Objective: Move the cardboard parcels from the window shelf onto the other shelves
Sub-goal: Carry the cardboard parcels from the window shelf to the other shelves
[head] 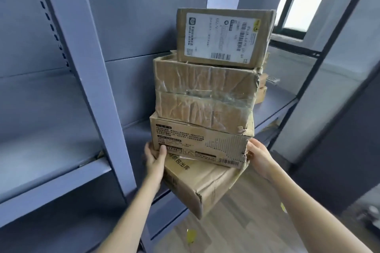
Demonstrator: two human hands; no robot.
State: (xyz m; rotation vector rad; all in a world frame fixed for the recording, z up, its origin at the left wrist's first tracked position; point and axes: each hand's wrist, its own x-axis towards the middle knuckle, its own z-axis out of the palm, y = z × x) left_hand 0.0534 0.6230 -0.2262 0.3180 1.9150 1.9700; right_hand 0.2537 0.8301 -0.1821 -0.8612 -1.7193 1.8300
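Note:
A stack of several cardboard parcels fills the middle of the view. On top stands a parcel with a white shipping label [223, 37], on a crumpled taped parcel [203, 96], on a printed parcel [197, 141], on a flat bottom parcel [203, 183] that sticks out toward me past the shelf edge. My left hand [154, 157] grips the printed parcel's left lower corner, thumb on its front. My right hand [259, 156] holds the stack's torn right corner. More parcels [262, 90] show behind the stack on the shelf.
A grey shelf upright [98, 80] stands just left of the stack, with a bare grey shelf board [47, 129] beyond it at left. A black metal frame [320, 57] and a window [302, 2] are at the right. Wooden floor [246, 222] lies below.

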